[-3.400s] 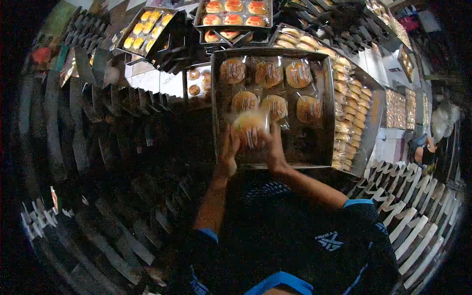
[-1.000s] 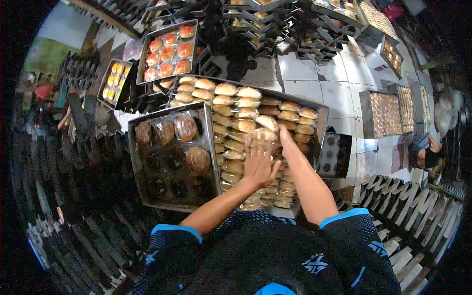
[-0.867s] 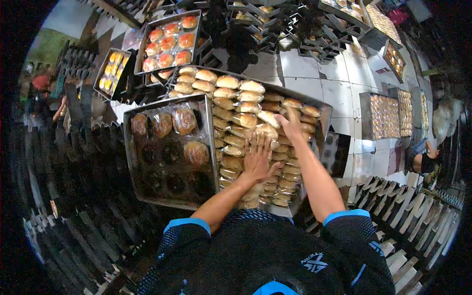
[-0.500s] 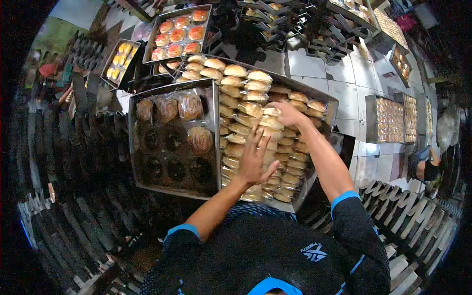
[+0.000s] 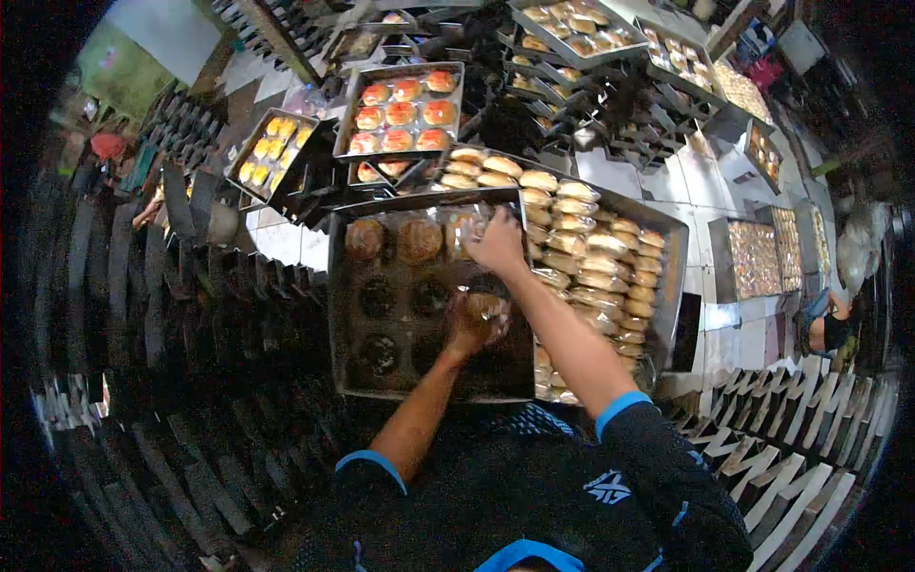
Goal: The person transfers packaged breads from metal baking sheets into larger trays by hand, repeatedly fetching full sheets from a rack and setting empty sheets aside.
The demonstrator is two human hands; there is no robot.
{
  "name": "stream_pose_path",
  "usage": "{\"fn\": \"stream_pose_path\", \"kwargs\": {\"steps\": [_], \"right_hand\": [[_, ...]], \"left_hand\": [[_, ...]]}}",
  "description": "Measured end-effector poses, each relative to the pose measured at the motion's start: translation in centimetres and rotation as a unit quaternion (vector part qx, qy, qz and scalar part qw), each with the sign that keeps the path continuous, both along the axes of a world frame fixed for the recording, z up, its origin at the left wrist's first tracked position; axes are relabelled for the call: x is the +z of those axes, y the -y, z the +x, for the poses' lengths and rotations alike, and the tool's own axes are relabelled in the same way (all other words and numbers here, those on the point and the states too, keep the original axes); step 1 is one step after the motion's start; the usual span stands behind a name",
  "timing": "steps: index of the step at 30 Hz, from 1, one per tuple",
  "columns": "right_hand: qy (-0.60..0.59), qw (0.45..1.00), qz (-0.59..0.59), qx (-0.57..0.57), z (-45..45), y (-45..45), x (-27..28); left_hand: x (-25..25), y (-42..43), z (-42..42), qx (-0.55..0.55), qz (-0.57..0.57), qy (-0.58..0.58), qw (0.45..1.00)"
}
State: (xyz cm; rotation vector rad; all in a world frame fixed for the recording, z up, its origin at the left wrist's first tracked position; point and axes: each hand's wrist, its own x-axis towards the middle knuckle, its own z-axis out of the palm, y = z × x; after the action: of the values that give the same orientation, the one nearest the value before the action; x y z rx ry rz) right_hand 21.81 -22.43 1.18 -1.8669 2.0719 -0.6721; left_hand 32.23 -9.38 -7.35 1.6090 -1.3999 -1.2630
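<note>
A dark metal tray [image 5: 335, 367] lies before me, with swirl-topped wrapped buns [image 5: 419, 240] along its far row and dark round marks on its bare bottom. My left hand [image 5: 464, 336] is closed around a wrapped bun [image 5: 485, 305] over the tray's right half. At the far right corner, my right hand [image 5: 499, 242] has its fingers curled onto another wrapped bun [image 5: 461, 234], which they partly cover. Directly right of the tray, a larger tray holds packed rows of plain wrapped buns [image 5: 577, 250].
Beyond are a tray of red-topped buns [image 5: 402, 112] and a tray of yellow-topped buns [image 5: 274, 151]. More bun trays [image 5: 753, 255] stand on the tiled floor at right. Dark slatted racks [image 5: 191, 381] flank me on both sides. Another person [image 5: 831, 322] is at far right.
Both hands have moved left from the plain buns to the swirl-topped ones. My left hand has taken hold of one bun, and my right hand has reached another. The view has shifted.
</note>
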Motion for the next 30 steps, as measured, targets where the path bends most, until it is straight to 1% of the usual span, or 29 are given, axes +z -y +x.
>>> {"fn": "stream_pose_path", "kwargs": {"steps": [1, 2, 4, 5, 7, 8, 9, 10, 11, 12, 13, 14, 15, 16, 17, 18, 19, 20, 21, 22, 23, 24, 26, 27, 28, 29, 30], "right_hand": [[-0.001, 1.0, -0.005, 0.005, 0.6, 0.9, 0.1], [0.02, 0.988, 0.148, 0.034, 0.5, 1.3, 2.1], [0.043, 0.968, 0.242, 0.048, -0.1, 0.5, 1.8], [0.046, 0.982, 0.179, 0.034, -0.9, -0.2, 0.7], [0.174, 0.982, 0.062, 0.037, -3.1, -1.8, -0.6], [0.169, 0.983, 0.065, 0.036, -3.1, -2.6, 0.1], [0.383, 0.91, 0.144, 0.061, -3.0, -3.6, 2.0], [0.576, 0.785, 0.214, 0.081, -2.8, -4.2, 3.8], [0.572, 0.787, 0.216, 0.078, -1.9, -4.5, 5.0], [0.579, 0.763, 0.277, 0.079, -0.2, -4.8, 6.0], [0.584, 0.735, 0.336, 0.079, 1.6, -5.1, 6.3], [0.58, 0.737, 0.338, 0.076, 3.5, -4.9, 5.7], [0.566, 0.769, 0.287, 0.075, 5.5, -4.1, 4.5], [0.549, 0.798, 0.237, 0.076, 6.6, -3.1, 3.4], [0.545, 0.799, 0.241, 0.082, 7.2, -1.7, 2.4], [0.518, 0.821, 0.235, 0.051, 7.8, -0.5, 1.6], [0.492, 0.84, 0.229, 0.02, 8.2, 0.3, 0.7], [0.418, 0.873, 0.25, 0.017, 8.5, 0.5, 2.3], [0.422, 0.87, 0.253, 0.019, 8.7, 0.7, 1.2], [0.436, 0.875, 0.208, 0.033, 8.7, 0.9, -0.2], [0.45, 0.878, 0.16, 0.042, 8.4, 1.1, -1.1], [0.456, 0.876, 0.155, 0.031, 7.7, 0.8, -0.1], [0.445, 0.877, 0.169, 0.066, 4.8, -1.1, 2.6], [0.45, 0.878, 0.158, 0.046, 2.8, -2.0, 4.4], [0.414, 0.903, 0.07, 0.092, 0.3, -3.2, 6.3], [0.369, 0.919, -0.017, 0.139, -2.3, -4.2, 8.0], [0.344, 0.929, -0.044, 0.129, -5.0, -5.1, 9.4]], "left_hand": [[1.0, -0.5, 1.0, 0.018, -0.029, -0.057, 0.998], [2.3, -1.0, 2.2, 0.035, -0.054, -0.112, 0.992], [4.1, -1.6, 6.1, 0.057, -0.007, -0.139, 0.989], [4.9, -1.8, 8.1, 0.069, 0.016, -0.153, 0.986], [1.0, -1.7, 12.3, 0.059, -0.031, -0.176, 0.982], [2.7, -1.2, 12.7, 0.06, -0.027, -0.181, 0.981], [6.5, -0.4, 12.8, 0.116, 0.004, -0.185, 0.976], [8.4, 0.6, 13.0, 0.171, 0.035, -0.187, 0.967], [5.2, 1.7, 13.3, 0.172, 0.039, -0.192, 0.966], [-0.4, 2.8, 13.7, 0.179, -0.004, -0.26, 0.949], [-1.4, 4.2, 13.7, 0.183, -0.024, -0.295, 0.937], [-2.3, 5.6, 13.6, 0.186, -0.044, -0.33, 0.924], [0.6, 7.6, 13.4, 0.082, -0.045, -0.286, 0.954], [2.7, 8.8, 13.6, 0.034, -0.046, -0.263, 0.963], [4.8, 10.0, 13.7, -0.014, -0.05, -0.239, 0.97], [6.0, 10.5, 14.1, -0.046, -0.082, 0.008, 0.996], [6.0, 10.6, 14.1, -0.033, -0.096, 0.028, 0.994], [6.6, 10.7, 14.1, -0.019, -0.109, 0.047, 0.993], [7.3, 10.9, 14.0, -0.005, -0.121, 0.068, 0.99], [8.0, 10.3, 13.9, -0.003, -0.114, 0.121, 0.986], [9.1, 10.0, 13.1, -0.011, -0.112, 0.149, 0.982], [10.2, 9.7, 12.3, -0.019, -0.11, 0.177, 0.978], [10.8, 8.5, 9.4, 0.048, -0.12, 0.037, 0.991], [11.2, 8.4, 7.4, 0.078, -0.123, -0.036, 0.989], [11.7, 8.4, 5.2, 0.106, -0.123, -0.11, 0.98], [13.1, 8.8, 2.4, 0.104, -0.144, -0.181, 0.967], [14.5, 9.2, -0.5, 0.098, -0.162, -0.251, 0.949]]}}
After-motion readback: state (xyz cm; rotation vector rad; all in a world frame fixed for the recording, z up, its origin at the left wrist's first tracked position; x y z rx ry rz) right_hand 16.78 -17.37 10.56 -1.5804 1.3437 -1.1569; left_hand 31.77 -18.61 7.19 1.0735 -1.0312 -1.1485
